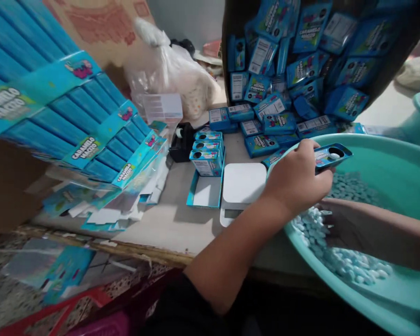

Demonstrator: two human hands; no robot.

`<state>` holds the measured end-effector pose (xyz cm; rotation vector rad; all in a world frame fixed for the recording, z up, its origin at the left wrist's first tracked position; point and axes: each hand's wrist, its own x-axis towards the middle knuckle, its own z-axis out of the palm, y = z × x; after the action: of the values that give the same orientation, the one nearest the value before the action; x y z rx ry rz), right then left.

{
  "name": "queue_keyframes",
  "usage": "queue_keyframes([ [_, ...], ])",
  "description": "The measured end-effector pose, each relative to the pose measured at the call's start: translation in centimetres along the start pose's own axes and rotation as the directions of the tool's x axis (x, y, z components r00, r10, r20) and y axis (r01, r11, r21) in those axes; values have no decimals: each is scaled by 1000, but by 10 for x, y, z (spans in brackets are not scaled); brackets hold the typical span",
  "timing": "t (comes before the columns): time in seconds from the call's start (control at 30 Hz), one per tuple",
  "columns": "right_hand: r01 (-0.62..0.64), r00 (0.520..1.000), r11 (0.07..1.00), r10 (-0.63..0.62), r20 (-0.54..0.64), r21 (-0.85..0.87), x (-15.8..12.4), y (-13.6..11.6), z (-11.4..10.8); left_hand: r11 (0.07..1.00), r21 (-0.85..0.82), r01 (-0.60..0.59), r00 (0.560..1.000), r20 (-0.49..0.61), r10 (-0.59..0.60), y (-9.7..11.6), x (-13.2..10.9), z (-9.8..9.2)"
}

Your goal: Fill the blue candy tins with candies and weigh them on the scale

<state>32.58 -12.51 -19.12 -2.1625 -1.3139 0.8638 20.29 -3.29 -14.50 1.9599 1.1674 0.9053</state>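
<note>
My left hand [296,177] holds a small blue candy box [327,156] over the near left rim of a turquoise basin [399,147]. The box has a round opening with something pale in it. Down in the basin, my right hand [339,228] is blurred among the light blue candies [359,266], and its fingers cannot be made out. A white scale [244,183] lies left of the basin. Beside it is an open blue display tray [206,190], with several upright candy boxes [207,156] at its back end.
A dark container [227,56] spills many blue boxes [280,123] at the back. Stacked filled displays [84,116] lean at the left. A black tape dispenser [181,142] and a plastic bag [182,79] stand behind the tray. Flattened packaging lies near the table's edge [154,254].
</note>
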Motion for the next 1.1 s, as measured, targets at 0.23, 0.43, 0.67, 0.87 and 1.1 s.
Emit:
queue_keyframes([
  [0.23, -136, 953, 958, 57, 298, 253, 64, -17, -84, 992, -113, -56, 976, -218, 30, 6, -5, -5],
  [0.43, 276, 961, 955, -273, -37, 107, 85, 2, -73, 994, -107, -8, 955, -294, -24, 10, -6, -8],
  [0.67, 382, 913, 903, -402, 74, 198, 65, 2, -11, 996, -83, 7, 973, -229, -26, 4, -2, -9],
  [0.87, 256, 918, 914, -332, 217, 316, 19, -6, 3, 999, 20, -37, 984, -173, 40, 4, 5, -10],
  [1.1, -87, 936, 856, -105, 336, 510, -7, -24, 16, 979, 202, 30, 991, -136, -2, 4, 6, -11],
])
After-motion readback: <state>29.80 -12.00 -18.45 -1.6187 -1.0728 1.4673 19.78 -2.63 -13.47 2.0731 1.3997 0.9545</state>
